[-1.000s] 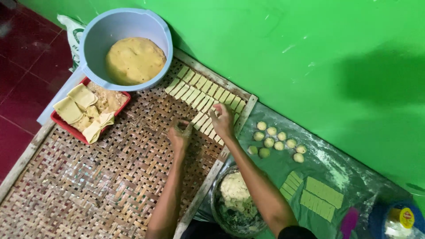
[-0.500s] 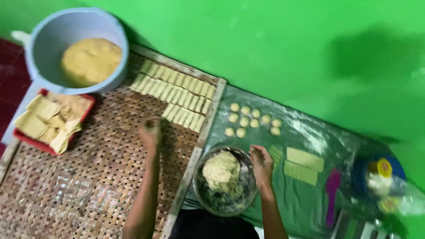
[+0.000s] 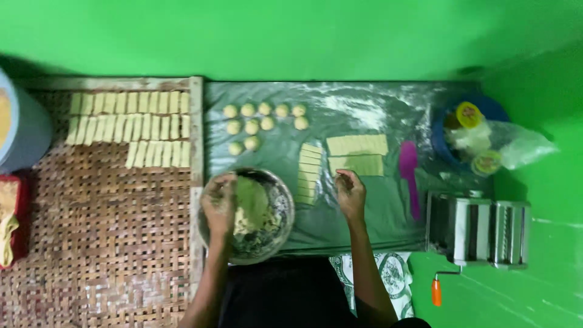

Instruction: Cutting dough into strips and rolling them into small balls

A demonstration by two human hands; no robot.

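The left hand [image 3: 218,203] rests over the near-left rim of the metal bowl [image 3: 280,212], fingers curled down into the pale filling [image 3: 250,206]; whether they pinch any of it is hidden by the back of the hand. The right hand [image 3: 351,194] hovers over the floured plastic sheet [image 3: 376,231], fingertips drawn loosely together just near the stack of small dough strips [image 3: 310,173], with nothing visibly gripped. Two wider dough sheets [image 3: 357,153] lie just to the right and farther away, and dough balls [image 3: 258,124] sit far-left on the sheet.

To do this well, a small even pinch of filling is best, so each piece matches the finished rolls [image 3: 130,127] lined up on the woven tray [image 3: 91,243]. One strip should be lifted by its edge, gently, as thin dough likely tears or sticks to its neighbours.
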